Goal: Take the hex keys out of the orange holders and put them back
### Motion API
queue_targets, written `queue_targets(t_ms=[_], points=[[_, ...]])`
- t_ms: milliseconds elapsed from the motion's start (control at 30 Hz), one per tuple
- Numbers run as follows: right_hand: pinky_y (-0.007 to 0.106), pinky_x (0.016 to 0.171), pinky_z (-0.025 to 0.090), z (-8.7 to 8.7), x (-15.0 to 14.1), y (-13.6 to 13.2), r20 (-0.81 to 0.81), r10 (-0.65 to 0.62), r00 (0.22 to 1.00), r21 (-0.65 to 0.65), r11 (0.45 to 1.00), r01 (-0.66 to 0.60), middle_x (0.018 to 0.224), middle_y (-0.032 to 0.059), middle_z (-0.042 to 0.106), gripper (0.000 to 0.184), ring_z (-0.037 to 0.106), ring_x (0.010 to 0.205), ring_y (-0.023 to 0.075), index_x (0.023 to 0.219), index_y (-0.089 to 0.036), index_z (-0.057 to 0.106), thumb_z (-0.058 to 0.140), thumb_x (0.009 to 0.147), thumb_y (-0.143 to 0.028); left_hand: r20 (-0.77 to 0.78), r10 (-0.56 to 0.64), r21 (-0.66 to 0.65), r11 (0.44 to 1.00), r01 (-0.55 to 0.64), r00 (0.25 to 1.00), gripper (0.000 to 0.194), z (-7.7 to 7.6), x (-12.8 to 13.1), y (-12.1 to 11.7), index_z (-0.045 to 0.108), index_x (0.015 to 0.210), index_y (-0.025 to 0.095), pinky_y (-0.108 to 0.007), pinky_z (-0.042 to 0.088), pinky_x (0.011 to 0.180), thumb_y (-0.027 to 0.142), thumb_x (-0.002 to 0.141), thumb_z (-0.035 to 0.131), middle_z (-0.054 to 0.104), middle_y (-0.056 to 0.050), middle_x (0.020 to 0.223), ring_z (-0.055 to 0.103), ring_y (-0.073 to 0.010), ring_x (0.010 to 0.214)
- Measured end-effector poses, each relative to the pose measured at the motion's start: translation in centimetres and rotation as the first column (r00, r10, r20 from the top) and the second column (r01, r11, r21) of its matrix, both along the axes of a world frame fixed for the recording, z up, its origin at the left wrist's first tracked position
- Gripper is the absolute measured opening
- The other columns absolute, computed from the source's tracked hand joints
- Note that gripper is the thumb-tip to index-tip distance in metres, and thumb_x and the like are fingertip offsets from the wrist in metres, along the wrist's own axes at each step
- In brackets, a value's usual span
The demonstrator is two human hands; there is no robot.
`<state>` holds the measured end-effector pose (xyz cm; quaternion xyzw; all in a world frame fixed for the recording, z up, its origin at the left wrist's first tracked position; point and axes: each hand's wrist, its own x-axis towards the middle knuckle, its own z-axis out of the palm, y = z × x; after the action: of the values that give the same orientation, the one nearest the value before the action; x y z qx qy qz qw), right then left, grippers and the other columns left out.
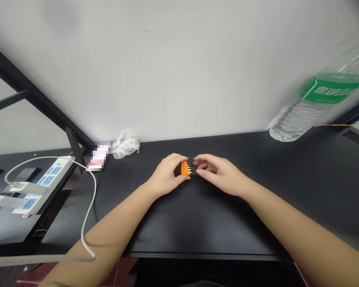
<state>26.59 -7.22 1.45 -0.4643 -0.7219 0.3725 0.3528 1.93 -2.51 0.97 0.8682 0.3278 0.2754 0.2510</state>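
Near the middle of the black desk, my left hand (167, 175) is closed around a small orange sleeve (185, 168), thumb on the near side and fingers on the far side. Several thin dark rods with shiny parts (190, 168) stick out of the sleeve's right side in a row; they look like pencils or pens, but are too small to tell. Dark ends also show on its left, partly covered by my palm. My right hand (218, 171) is just right of the rods, fingers curved and thumb apart from the forefinger. Whether its fingertips touch the rods is unclear.
A crumpled clear plastic bag (126, 145) lies by the wall, beside a blurred-out item (99, 156). A large water bottle (314, 99) with a green label stands at right. At left are a power strip (49, 181), a looping white cable (89, 203) and a black frame (42, 103).
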Motion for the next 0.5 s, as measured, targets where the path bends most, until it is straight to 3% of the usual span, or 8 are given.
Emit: queue_targets(t_ms=[100,200,367,500], points=[[0.042,0.086,0.060,-0.9,-1.7,-0.3,-0.245,0.080,0.966,-0.178,0.976,-0.126,0.124,0.0073,0.066,0.037,0.069,0.102,0.0218,0.129,-0.029,0.054,0.063,0.094,-0.033,0.030,-0.040,-0.052,0.998,0.042,0.999,0.055,-0.1,0.2,-0.3,0.061,0.130,0.026,-0.038,0.055,0.092,0.038,0.080,0.083,0.064,-0.007,0.120,0.063,-0.0224,0.107],[0.039,0.075,0.061,-1.8,-1.8,-0.1,-0.342,0.084,0.936,-0.306,0.932,-0.196,0.108,0.0064,0.069,0.040,0.071,0.090,0.0206,0.129,-0.027,0.049,0.066,0.093,-0.033,0.017,-0.053,-0.076,0.996,0.054,0.998,0.057,-0.4,0.1,-0.3,0.062,0.129,0.026,-0.036,0.056,0.086,0.042,0.079,0.084,0.064,-0.007,0.114,0.063,-0.0209,0.099],[0.037,0.070,0.061,-1.9,-1.3,0.1,-0.268,0.084,0.960,-0.382,0.905,-0.186,0.094,0.0027,0.068,0.044,0.072,0.079,0.0194,0.126,-0.026,0.047,0.069,0.089,-0.032,-0.051,-0.057,-0.100,0.994,0.051,0.997,0.056,-0.4,0.1,-0.2,0.063,0.127,0.025,-0.036,0.055,0.083,0.044,0.079,0.083,0.063,-0.007,0.112,0.063,-0.0208,0.096],[0.033,0.062,0.056,-1.1,-1.6,-0.5,-0.064,0.052,0.997,-0.369,0.927,-0.072,0.089,-0.0002,0.067,0.037,0.069,0.068,0.0168,0.124,-0.028,0.049,0.063,0.089,-0.029,-0.080,-0.054,-0.091,0.995,0.047,0.995,0.052,-0.2,0.3,-0.5,0.063,0.126,0.025,-0.036,0.055,0.085,0.041,0.081,0.082,0.063,-0.007,0.113,0.063,-0.0209,0.096]])
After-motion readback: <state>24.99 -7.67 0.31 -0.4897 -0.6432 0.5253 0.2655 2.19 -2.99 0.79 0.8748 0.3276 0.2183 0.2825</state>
